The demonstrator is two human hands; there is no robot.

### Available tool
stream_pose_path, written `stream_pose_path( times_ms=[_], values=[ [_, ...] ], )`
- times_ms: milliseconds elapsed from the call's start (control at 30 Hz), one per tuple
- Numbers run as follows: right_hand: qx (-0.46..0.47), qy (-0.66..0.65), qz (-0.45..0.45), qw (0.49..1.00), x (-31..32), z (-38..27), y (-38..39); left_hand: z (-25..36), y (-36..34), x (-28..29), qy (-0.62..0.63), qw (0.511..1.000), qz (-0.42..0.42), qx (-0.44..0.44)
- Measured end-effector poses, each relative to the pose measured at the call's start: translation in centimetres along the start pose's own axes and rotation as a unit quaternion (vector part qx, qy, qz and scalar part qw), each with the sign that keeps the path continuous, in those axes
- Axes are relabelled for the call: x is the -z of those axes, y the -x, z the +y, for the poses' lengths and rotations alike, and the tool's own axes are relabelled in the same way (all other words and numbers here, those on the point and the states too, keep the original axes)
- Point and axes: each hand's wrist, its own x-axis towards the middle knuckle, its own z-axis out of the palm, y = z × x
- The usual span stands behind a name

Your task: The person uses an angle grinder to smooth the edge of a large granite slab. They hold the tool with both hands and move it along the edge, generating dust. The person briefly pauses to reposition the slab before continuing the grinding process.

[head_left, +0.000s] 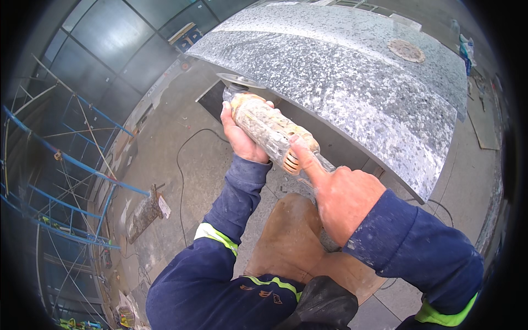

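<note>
Both my hands grip a dusty angle grinder (272, 129), its body wrapped in tape or film. My left hand (245, 137) cups it from below near the head. My right hand (344, 198) wraps the rear end, with the index finger stretched along the casing. At the front, the grinder's disc (241, 81) is level with the near edge of a large speckled grey stone slab (352, 88). Whether disc and edge touch, I cannot tell. Pale dust lies in streaks across the slab top.
A round stone-coloured piece (406, 50) rests on the slab. Blue scaffolding (82, 165) stands at the left. A dusty block (146, 217) sits on the tiled floor, and a black cable (180, 165) snakes beside it. Glass panels (113, 36) rise behind.
</note>
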Motion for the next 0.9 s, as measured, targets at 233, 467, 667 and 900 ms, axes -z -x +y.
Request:
stream_pose_path(
  times_ms=[233, 467, 667, 900],
  values=[
    [-0.008, 0.015, -0.005, 1.0, 0.6, -0.3, 1.4, -0.4, 1.3, -1.0, 0.021, 0.999, -0.021, 0.037],
    [-0.027, 0.018, -0.026, 0.999, 1.0, -0.6, 2.0, -0.8, 2.1, -1.9, 0.04, 0.998, -0.019, 0.05],
    [-0.003, 0.017, -0.01, 1.0, 0.5, -0.3, 0.5, 0.1, 1.2, -0.9, 0.025, 0.999, -0.028, 0.032],
    [0.002, 0.007, 0.0, 1.0, 0.0, -0.1, -1.9, 0.5, -1.1, 0.7, 0.03, 0.998, -0.052, 0.025]
  ],
)
